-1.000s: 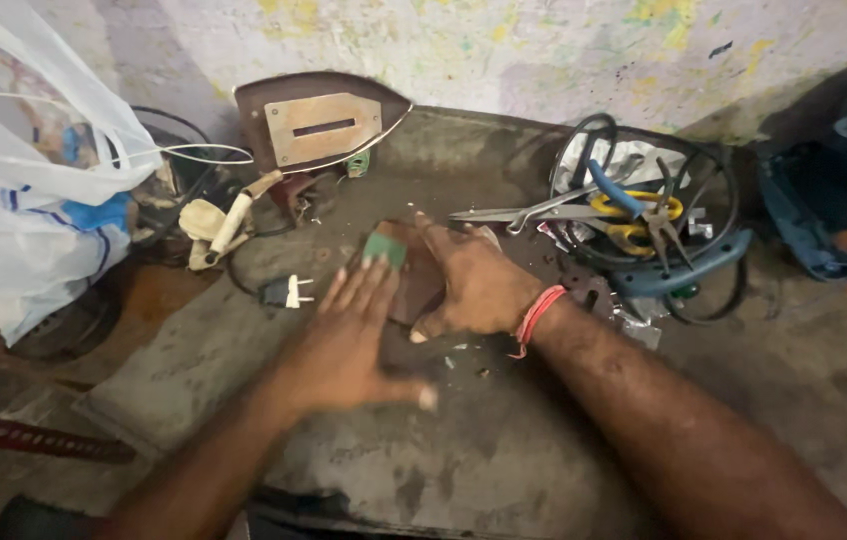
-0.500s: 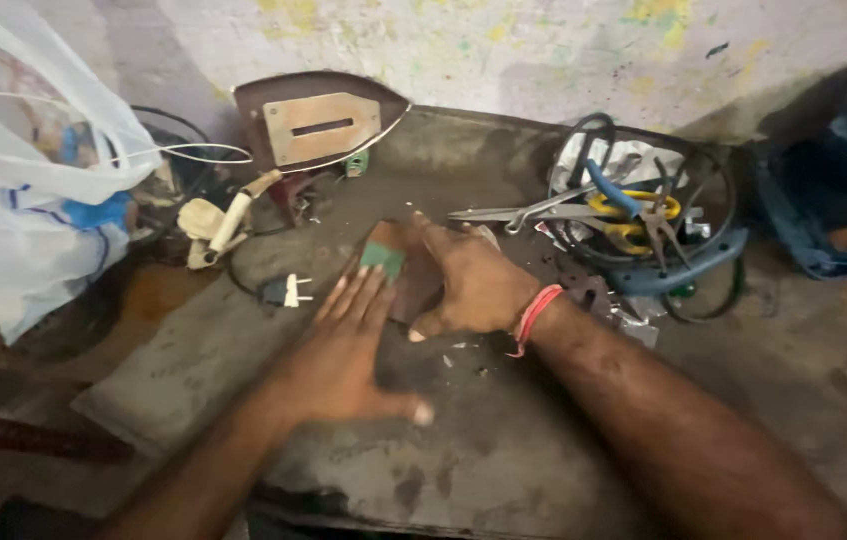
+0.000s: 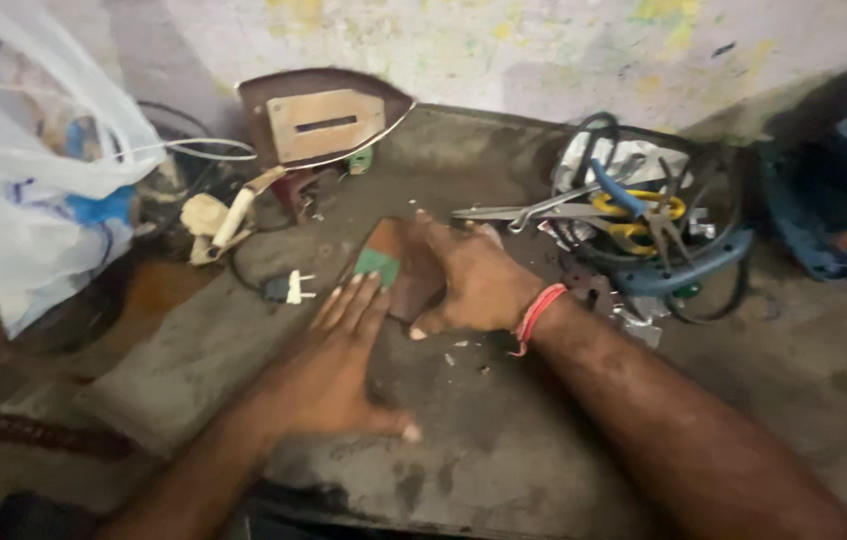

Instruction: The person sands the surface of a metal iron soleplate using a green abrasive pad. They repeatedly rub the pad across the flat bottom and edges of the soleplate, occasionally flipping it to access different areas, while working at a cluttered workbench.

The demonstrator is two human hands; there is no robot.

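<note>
Both hands are pressing on a small brown plate (image 3: 406, 262) with a green patch, lying mid-bench on the grimy worktop (image 3: 504, 440). The left hand (image 3: 329, 372) is lying flat, fingers stretched out, tips touching its near edge, gripping nothing. The right hand (image 3: 474, 280) is curling loosely over its right side. Pliers (image 3: 634, 205) are sitting far right; an iron soleplate (image 3: 324, 120) is leaning against the far wall.

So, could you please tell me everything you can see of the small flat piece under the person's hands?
The small flat piece is a thin, brownish plate with a green patch on its near left corner. It lies flat on the grimy dark worktop, just right of a white two-pin plug. The right hand covers its right side and presses on it; the left hand lies flat, fingertips at its near edge. Its material cannot be told.
</note>
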